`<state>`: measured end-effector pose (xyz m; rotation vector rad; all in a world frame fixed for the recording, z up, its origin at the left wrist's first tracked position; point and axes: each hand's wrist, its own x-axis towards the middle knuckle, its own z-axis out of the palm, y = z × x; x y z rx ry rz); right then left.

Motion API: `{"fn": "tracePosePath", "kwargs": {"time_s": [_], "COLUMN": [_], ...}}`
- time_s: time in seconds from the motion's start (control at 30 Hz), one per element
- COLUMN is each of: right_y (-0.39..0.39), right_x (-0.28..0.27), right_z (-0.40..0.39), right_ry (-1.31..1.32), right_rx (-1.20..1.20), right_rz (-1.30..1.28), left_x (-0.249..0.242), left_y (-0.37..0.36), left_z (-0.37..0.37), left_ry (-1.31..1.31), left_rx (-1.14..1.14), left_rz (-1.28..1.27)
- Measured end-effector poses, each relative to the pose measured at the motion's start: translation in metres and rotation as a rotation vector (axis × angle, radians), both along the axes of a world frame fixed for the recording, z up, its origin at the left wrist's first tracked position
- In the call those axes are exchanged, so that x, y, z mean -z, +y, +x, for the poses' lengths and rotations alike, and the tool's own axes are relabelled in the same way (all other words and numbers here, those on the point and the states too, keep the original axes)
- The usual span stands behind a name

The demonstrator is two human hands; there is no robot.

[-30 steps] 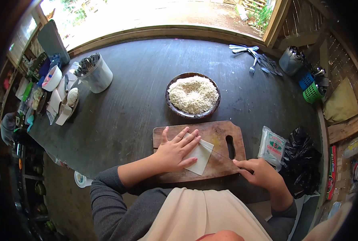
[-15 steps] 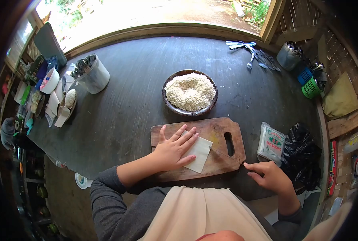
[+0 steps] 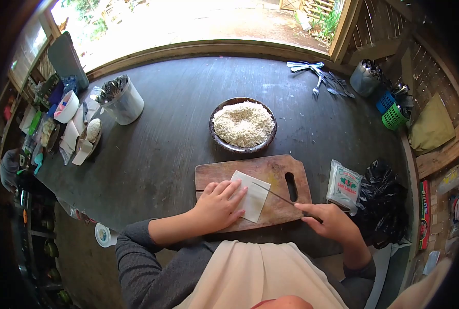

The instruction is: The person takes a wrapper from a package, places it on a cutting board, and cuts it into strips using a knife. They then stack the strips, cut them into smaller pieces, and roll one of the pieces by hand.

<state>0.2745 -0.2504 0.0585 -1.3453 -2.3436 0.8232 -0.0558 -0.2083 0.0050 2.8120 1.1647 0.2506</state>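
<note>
A pale square sheet (image 3: 259,200), thin like a pastry wrapper, lies at an angle on a wooden cutting board (image 3: 222,171). My left hand (image 3: 219,207) rests on the sheet's left part, palm down, with nothing gripped and fingers laid across it. In my right hand (image 3: 332,222) is a thin knife (image 3: 277,194), its handle hidden in the closed fingers. The blade crosses over the board, and its tip overlaps the upper part of the sheet. Just beyond the board stands a dark bowl (image 3: 214,138) heaped with white shredded food (image 3: 243,122).
A white printed packet (image 3: 344,186) and a black plastic bag (image 3: 385,198) lie right of the board. Forks and knives (image 3: 319,77) are spread at the far right, near a green basket (image 3: 394,117). Far left stands a tub of cutlery (image 3: 126,107).
My left hand has slid left and down on the sheet, its fingers closer together. My right hand has brought the knife leftward, its tip now over the sheet's upper part.
</note>
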Motion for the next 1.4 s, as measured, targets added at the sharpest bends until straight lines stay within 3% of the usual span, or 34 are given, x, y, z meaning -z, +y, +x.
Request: {"fn": "tracePosePath", "kwargs": {"time_s": [0.3, 1.4], "right_y": [0.019, 0.013], "right_x": [0.017, 0.023], "right_z": [-0.036, -0.032], "right_ry": [-0.001, -0.008], "right_rx": [-0.056, -0.03], "right_rz": [0.044, 0.065], "left_x": [0.007, 0.014], "left_y": [-0.006, -0.002], "left_z": [0.003, 0.001], "left_ry": [-0.061, -0.028], "left_rx": [0.006, -0.003], "left_rz": [0.149, 0.19]}}
